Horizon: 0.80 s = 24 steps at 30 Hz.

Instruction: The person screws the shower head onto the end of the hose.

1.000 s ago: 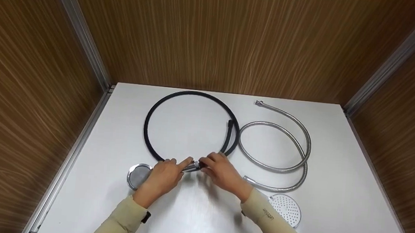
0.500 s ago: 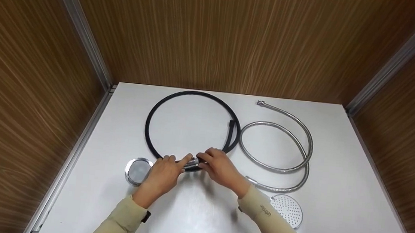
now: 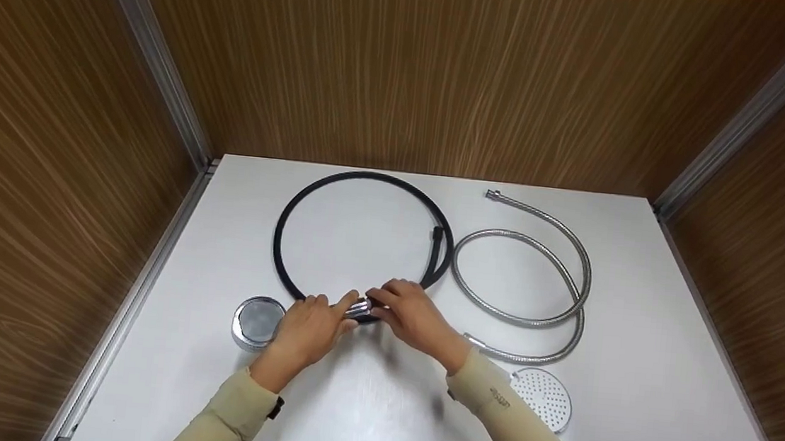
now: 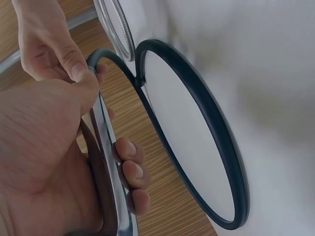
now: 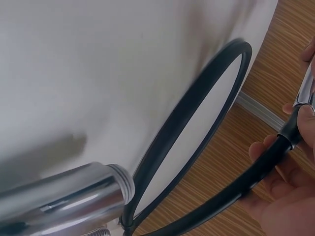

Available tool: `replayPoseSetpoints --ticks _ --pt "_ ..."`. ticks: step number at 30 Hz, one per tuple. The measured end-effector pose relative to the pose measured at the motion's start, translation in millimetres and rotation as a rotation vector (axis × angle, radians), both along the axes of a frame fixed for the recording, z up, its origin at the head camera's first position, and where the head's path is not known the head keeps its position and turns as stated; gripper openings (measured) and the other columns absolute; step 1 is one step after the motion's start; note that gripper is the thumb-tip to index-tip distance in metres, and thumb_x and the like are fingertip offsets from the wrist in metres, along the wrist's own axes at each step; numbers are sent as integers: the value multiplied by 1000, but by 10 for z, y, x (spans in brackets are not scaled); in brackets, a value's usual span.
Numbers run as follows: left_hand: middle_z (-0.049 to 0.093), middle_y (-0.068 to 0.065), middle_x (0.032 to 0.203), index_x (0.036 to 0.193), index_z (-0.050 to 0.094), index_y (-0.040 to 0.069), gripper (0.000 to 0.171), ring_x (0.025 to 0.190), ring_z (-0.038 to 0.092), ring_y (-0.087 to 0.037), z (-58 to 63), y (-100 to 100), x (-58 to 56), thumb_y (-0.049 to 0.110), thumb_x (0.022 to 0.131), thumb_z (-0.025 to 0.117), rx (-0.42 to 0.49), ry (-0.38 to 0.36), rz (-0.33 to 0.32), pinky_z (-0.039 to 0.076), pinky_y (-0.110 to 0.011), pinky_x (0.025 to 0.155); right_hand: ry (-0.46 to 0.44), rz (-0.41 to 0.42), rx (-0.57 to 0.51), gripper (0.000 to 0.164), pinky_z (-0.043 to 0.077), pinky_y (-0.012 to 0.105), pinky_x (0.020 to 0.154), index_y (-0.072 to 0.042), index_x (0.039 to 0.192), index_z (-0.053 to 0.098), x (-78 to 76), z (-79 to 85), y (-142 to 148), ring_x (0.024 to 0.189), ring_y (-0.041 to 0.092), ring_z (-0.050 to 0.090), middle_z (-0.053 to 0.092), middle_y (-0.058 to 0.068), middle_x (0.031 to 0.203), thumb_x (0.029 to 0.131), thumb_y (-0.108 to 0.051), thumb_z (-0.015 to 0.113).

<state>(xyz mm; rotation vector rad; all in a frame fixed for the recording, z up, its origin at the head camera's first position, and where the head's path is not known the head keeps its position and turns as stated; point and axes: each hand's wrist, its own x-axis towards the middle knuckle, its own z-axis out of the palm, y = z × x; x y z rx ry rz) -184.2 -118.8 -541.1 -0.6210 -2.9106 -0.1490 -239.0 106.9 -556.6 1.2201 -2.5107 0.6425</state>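
My left hand [image 3: 312,328] grips the handle of a chrome shower head [image 4: 114,169], its fingers wrapped round it. The head's round grey face [image 3: 261,320] shows left of that hand in the head view. With thumb and fingers, my right hand [image 3: 413,320] pinches the black end fitting [image 5: 291,125] of a black shower hose [image 3: 278,239]. This fitting stands in line with the handle's end, right up against it. The rest of the hose loops over the table, its other end [image 3: 437,234] lying inside the loop at the right.
A coiled silver metal hose [image 3: 585,266] lies right of the black one on the white table [image 3: 639,327]. Under my right forearm rests a second shower head [image 3: 542,398] with a white dotted face; its threaded chrome handle [image 5: 69,196] shows in the right wrist view. Wood-patterned panels [image 3: 412,73] enclose the table.
Both hands have shifted slightly left and up together with the chrome shower head and hose end. The shower head's face has moved left and turned a little. Both grips persist.
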Motion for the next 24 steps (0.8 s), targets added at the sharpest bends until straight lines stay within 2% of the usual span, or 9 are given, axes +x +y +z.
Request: replayPoseSetpoints --ticks 5,9,17,24 --pt "67 -18 82 140 61 19 41 75 66 -34 11 30 5 38 103 64 -3 42 13 54 -46 67 -43 -9 -1 32 56 41 89 -4 128 67 3 33 -25 97 25 67 72 8 108 100 -20 72" --pt "66 -17 78 135 63 19 38 72 65 -33 18 52 18 37 101 67 -9 90 21 53 -45 63 -70 -18 12 30 57 38 85 -6 125 65 4 57 -41 94 23 66 72 6 105 99 -18 73" --pt "67 -17 79 134 64 19 38 73 66 -34 49 59 33 36 101 68 -16 81 31 54 -45 63 9 4 48 23 56 38 81 -12 122 69 0 56 -51 89 23 65 70 5 102 99 -15 72" --pt "67 -17 82 133 65 19 37 76 67 -34 41 68 30 35 99 69 -30 116 38 54 -45 64 16 -11 98 25 54 43 88 -14 125 69 -3 67 -55 91 24 63 68 4 101 100 -18 70"
